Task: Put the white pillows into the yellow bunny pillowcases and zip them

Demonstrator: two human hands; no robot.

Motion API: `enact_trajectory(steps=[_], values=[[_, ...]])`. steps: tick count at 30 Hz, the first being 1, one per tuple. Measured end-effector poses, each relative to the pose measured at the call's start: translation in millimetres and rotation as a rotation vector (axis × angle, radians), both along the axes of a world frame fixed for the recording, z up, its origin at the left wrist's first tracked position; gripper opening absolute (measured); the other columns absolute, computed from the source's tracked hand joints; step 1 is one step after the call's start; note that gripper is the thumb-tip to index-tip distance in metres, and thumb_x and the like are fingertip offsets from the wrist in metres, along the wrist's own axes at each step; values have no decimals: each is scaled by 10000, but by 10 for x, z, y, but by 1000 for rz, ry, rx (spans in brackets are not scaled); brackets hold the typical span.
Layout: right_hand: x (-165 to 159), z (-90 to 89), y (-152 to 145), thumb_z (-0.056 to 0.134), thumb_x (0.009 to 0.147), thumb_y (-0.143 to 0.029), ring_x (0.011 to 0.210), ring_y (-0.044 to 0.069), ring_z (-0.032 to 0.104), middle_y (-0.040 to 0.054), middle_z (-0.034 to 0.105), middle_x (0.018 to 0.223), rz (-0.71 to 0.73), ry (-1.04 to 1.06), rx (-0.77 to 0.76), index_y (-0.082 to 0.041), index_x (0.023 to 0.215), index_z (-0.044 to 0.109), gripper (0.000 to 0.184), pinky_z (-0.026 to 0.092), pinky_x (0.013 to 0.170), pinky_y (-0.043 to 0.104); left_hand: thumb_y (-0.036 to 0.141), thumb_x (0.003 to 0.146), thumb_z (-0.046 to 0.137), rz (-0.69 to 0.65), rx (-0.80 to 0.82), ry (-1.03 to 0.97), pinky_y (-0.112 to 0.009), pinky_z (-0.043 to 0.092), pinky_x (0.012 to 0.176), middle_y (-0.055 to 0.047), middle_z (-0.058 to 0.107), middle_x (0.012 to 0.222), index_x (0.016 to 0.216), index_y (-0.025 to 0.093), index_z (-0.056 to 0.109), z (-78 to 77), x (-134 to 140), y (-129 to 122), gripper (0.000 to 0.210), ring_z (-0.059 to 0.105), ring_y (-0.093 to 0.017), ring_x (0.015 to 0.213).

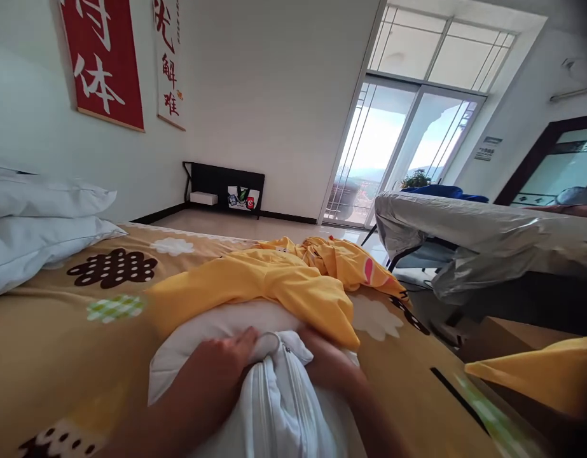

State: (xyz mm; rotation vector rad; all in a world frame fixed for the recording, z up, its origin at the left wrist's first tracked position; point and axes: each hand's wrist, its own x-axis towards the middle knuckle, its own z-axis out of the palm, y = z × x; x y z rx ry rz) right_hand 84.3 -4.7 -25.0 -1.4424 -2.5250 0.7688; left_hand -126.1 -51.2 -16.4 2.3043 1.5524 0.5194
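Note:
A white pillow (255,313) lies in front of me on the bed, its far part covered by yellow cloth (259,270) that looks like a pillowcase. My left hand (229,350) is closed on the pillow's near left side, fingers bent over the white fabric. On the other side, my right hand (319,353) reaches under the edge of the yellow cloth, and its fingers are hidden. Between my wrists lies a white zipper (296,375), with its two toothed edges spread apart. The white fabric around it runs toward my body.
A brown patterned sheet (40,331) covers the bed. White pillows (49,235) are stacked at left. More yellow printed cloth (341,261) lies bunched beyond. At right are a plastic-covered table (465,216) and a cardboard box (522,337). A low black rack (212,178) stands by the wall.

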Motion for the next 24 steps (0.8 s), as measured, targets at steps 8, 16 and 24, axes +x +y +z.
enact_trajectory(steps=[8, 16, 24], values=[[-187, 96, -380, 650, 727, -291, 639, 174, 562, 60, 669, 727, -24, -231, 276, -169, 701, 639, 125, 254, 559, 282, 493, 929, 335, -41, -35, -578, -251, 383, 606, 12, 561, 663, 804, 226, 497, -45, 48, -87, 336, 515, -161, 626], [-215, 167, -379, 644, 677, -228, 493, 110, 440, 26, 604, 543, -106, -108, 271, -177, 523, 603, 167, 192, 500, 285, 467, 784, 607, -292, -376, -428, -222, 394, 647, -4, 624, 790, 861, 179, 635, 140, 25, -107, 300, 528, -166, 736], [-127, 363, -746, 576, 845, -551, 951, 266, 634, 102, 702, 1017, -292, 189, 950, -202, 994, 685, 395, 500, 795, 389, 495, 796, 504, 18, 234, -584, -241, 342, 529, 31, 463, 524, 589, 193, 486, 29, -251, 239, 366, 408, -119, 508]])
